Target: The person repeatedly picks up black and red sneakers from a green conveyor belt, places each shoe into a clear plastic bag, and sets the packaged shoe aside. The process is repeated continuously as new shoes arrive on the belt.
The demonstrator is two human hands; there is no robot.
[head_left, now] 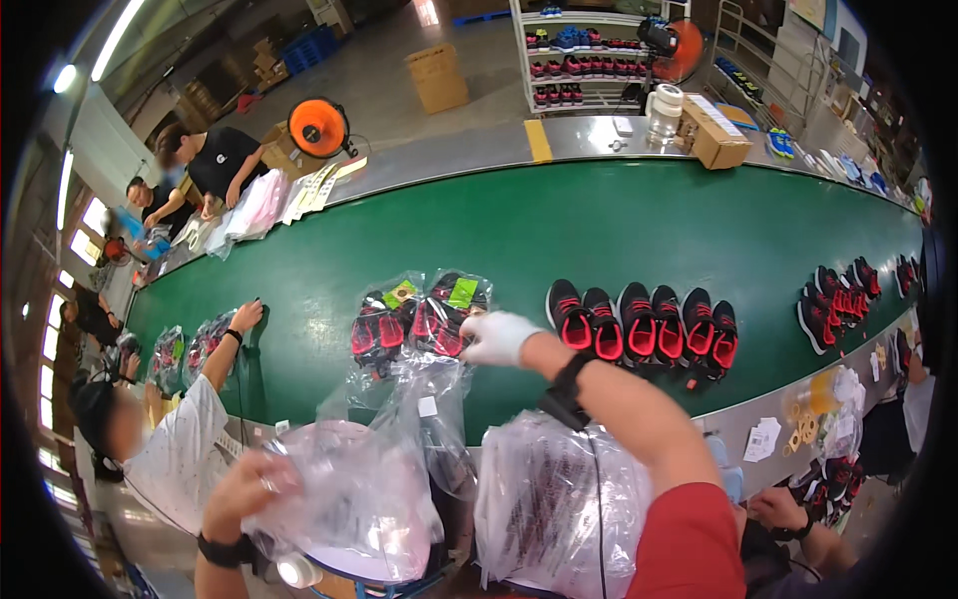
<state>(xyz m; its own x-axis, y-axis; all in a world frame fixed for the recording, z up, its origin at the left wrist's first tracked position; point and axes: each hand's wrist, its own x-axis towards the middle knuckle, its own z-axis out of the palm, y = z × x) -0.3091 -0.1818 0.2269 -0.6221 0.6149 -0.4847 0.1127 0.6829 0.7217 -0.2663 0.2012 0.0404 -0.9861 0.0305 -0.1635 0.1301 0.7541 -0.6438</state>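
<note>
My right hand (496,336), in a white glove, reaches onto the green conveyor belt (599,225) and rests against a clear bag holding red-and-black shoes (447,314). A second bagged pair (379,327) lies just left of it. My left hand (249,486) grips an empty clear plastic bag (369,479) near my body. Several loose red-and-black shoes (644,324) stand in a row to the right of my right hand.
A stack of clear bags (554,504) sits below my right arm. A person at the left (150,429) reaches onto the belt near more bagged shoes (190,349). More shoes (838,295) lie far right. A cardboard box (714,135) and people (215,165) are beyond the belt.
</note>
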